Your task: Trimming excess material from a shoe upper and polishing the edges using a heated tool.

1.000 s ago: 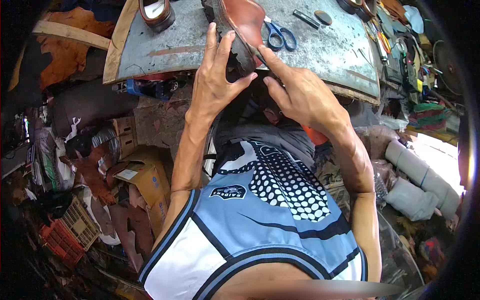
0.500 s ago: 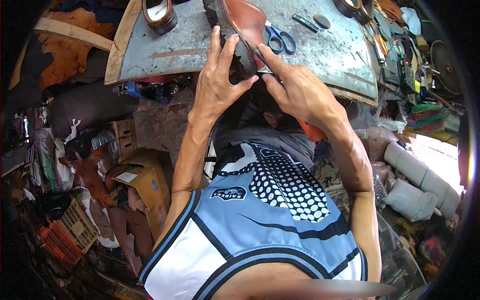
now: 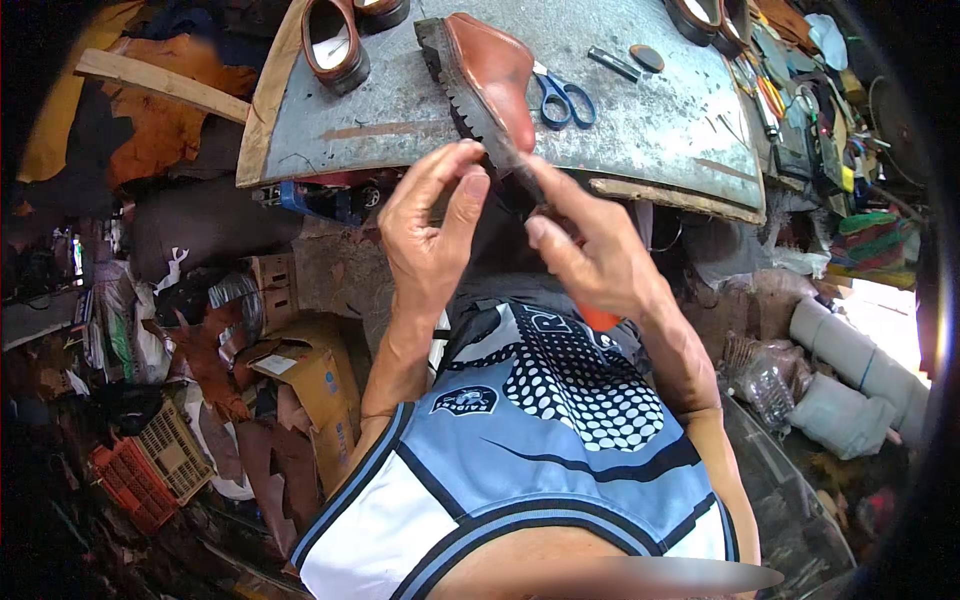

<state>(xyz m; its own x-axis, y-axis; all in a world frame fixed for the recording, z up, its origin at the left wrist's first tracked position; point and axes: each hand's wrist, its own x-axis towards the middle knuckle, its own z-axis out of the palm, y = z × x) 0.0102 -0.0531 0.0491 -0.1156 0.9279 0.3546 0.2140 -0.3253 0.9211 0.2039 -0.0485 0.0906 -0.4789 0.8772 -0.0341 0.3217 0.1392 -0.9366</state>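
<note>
Holding a dark narrow tool beside a brown shoe

In the head view, the brown shoe lies at the near edge of a grey-topped desk, its thick, notched dark sole facing left. The person's right hand has its fingers clamped on the dark narrow tool, which is partly covered and blurred near the shoe's lower end. An orange part shows below that palm. The left hand is at the lower stretch of the sole, thumb and index finger bent, their tips apart; whether they touch the sole cannot be told.

Just right of the shoe lie blue-handled scissors, with a dark bar and a round dark piece farther off. Another brown shoe stands at the desk's left. On the left below the desk are a cardboard box and a red crate; pale rolls lie on the right.
</note>
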